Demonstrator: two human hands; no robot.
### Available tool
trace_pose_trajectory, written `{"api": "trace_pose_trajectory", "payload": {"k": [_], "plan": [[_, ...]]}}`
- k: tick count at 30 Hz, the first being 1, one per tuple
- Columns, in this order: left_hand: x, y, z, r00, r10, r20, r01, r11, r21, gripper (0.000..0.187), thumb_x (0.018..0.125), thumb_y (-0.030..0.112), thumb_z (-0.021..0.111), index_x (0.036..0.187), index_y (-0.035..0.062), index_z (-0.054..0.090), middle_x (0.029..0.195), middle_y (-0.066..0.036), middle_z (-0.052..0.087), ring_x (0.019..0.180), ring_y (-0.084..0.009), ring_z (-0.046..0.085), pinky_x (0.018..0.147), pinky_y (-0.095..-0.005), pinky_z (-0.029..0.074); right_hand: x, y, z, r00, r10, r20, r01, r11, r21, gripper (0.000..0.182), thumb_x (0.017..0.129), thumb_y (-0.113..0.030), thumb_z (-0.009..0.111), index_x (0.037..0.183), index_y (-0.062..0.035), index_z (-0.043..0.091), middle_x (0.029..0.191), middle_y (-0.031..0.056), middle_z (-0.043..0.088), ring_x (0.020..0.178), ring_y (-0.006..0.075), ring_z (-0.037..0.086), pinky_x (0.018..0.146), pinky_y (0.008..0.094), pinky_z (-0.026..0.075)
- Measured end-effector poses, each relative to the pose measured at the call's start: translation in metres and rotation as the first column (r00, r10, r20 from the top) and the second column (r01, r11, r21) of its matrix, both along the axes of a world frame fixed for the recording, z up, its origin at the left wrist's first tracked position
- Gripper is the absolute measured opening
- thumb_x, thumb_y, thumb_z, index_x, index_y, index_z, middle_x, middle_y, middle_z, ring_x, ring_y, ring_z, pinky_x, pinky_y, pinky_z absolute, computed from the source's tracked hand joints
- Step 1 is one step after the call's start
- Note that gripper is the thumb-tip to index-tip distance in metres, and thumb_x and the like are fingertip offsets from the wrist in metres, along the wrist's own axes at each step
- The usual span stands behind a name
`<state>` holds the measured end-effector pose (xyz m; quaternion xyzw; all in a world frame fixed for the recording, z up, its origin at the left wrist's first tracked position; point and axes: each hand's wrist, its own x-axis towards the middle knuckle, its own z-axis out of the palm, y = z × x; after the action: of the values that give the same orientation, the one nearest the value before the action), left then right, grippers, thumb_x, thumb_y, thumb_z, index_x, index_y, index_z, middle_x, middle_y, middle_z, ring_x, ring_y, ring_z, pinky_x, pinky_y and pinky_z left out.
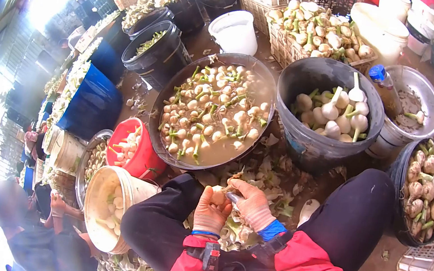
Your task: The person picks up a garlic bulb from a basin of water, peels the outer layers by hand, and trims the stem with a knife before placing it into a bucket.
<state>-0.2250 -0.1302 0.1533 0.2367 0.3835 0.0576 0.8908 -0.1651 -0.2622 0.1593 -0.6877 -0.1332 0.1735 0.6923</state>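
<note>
I sit with both knees apart in black trousers and a red jacket. My left hand (210, 212), in a pinkish glove, grips a pale garlic bulb (217, 194) between my knees. My right hand (251, 203), gloved too, holds a small knife (232, 196) whose blade rests against the bulb. Peelings and green stalks (270, 172) lie heaped on the ground just beyond my hands. Straight ahead stands a wide basin (268, 81) of muddy water full of floating bulbs.
A black tub (306, 144) of peeled white bulbs stands ahead right, a metal bowl (432, 101) beyond it, and a dark basket (400, 170) of unpeeled bulbs at my right. A red bucket (147, 161) and a white bucket (129, 187) sit at my left. Another person crouches at the lower left.
</note>
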Motion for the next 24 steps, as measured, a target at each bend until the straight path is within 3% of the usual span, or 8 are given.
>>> {"api": "trace_pose_trajectory", "payload": {"k": [6,8,11,12,14,19,22,24], "plan": [[-0.004,-0.004,-0.024,0.987,-0.143,0.078,0.134,0.984,0.116,0.022,0.086,0.029,0.061,0.093,0.0088,0.062,0.091,-0.006,0.066,0.085,-0.0225,0.064,0.071,-0.0348,0.053,-0.005,0.004,-0.004,1.0,0.019,0.013,-0.018,0.998,-0.065,0.035,0.084,-0.002,0.055,0.119,-0.0068,0.056,0.108,0.0132,0.064,0.097,0.0233,0.062,0.084,0.0288,0.047],[-0.004,-0.008,-0.024,0.987,-0.155,0.04,0.148,0.978,0.144,0.022,0.086,0.03,0.061,0.093,0.0088,0.062,0.09,-0.006,0.066,0.083,-0.0225,0.064,0.07,-0.0352,0.052,-0.007,0.008,-0.018,0.954,0.092,0.285,0.006,0.946,-0.325,0.04,0.082,-0.002,0.058,0.121,-0.0052,0.054,0.11,0.0138,0.062,0.1,0.0224,0.059,0.086,0.0296,0.046],[-0.011,0.004,-0.04,0.951,-0.251,0.18,0.251,0.968,0.023,0.026,0.086,0.033,0.06,0.093,0.0085,0.062,0.088,-0.006,0.066,0.077,-0.0224,0.063,0.064,-0.0343,0.051,-0.004,0.009,-0.015,0.966,0.161,0.204,-0.055,0.893,-0.447,0.042,0.08,-0.001,0.056,0.121,-0.0055,0.054,0.113,0.0154,0.06,0.102,0.0247,0.059,0.087,0.0307,0.045],[-0.009,0.004,-0.032,0.882,-0.299,0.363,0.359,0.927,-0.108,0.028,0.086,0.035,0.06,0.094,0.0083,0.061,0.087,-0.006,0.066,0.074,-0.0223,0.063,0.061,-0.0331,0.05,-0.002,0.008,-0.012,0.966,0.16,0.204,-0.054,0.893,-0.447,0.042,0.08,-0.001,0.056,0.121,-0.0055,0.054,0.113,0.0154,0.06,0.102,0.0247,0.059,0.087,0.0307,0.045],[-0.008,-0.005,-0.019,0.922,-0.28,0.269,0.297,0.955,-0.026,0.031,0.085,0.038,0.06,0.094,0.0084,0.061,0.085,-0.006,0.065,0.071,-0.0222,0.062,0.058,-0.0322,0.049,0.0,0.006,-0.008,0.958,0.075,-0.277,-0.102,0.991,-0.083,0.038,0.085,-0.004,0.047,0.121,-0.0094,0.053,0.111,0.018,0.06,0.101,0.0287,0.059,0.085,0.0352,0.045],[-0.004,-0.012,0.0,0.991,-0.064,0.117,0.06,0.998,0.036,0.041,0.082,0.047,0.062,0.094,0.0087,0.058,0.079,-0.006,0.063,0.064,-0.0207,0.061,0.056,-0.0314,0.05,0.006,0.003,-0.04,0.991,0.006,-0.131,-0.055,0.925,-0.377,0.041,0.078,0.001,0.056,0.118,-0.0091,0.056,0.109,0.0166,0.062,0.099,0.0245,0.06,0.082,0.0307,0.046],[-0.003,-0.009,-0.009,0.997,0.016,0.077,-0.019,0.999,0.028,0.035,0.082,0.043,0.065,0.094,0.0105,0.06,0.085,-0.002,0.064,0.074,-0.0185,0.062,0.059,-0.0301,0.051,-0.003,0.004,-0.018,0.987,0.005,-0.162,-0.003,1.0,0.014,0.041,0.081,-0.002,0.058,0.122,-0.007,0.053,0.109,0.0143,0.063,0.098,0.0222,0.06,0.084,0.0291,0.046],[0.0,-0.017,-0.005,0.994,0.064,0.091,-0.068,0.997,0.042,0.028,0.084,0.035,0.065,0.095,0.0098,0.06,0.089,-0.003,0.063,0.078,-0.0169,0.062,0.066,-0.0299,0.053,-0.006,0.005,-0.012,0.991,-0.013,-0.132,0.008,0.999,-0.033,0.04,0.082,-0.002,0.06,0.121,-0.0067,0.054,0.106,0.013,0.063,0.096,0.02,0.06,0.082,0.0281,0.046]]}}
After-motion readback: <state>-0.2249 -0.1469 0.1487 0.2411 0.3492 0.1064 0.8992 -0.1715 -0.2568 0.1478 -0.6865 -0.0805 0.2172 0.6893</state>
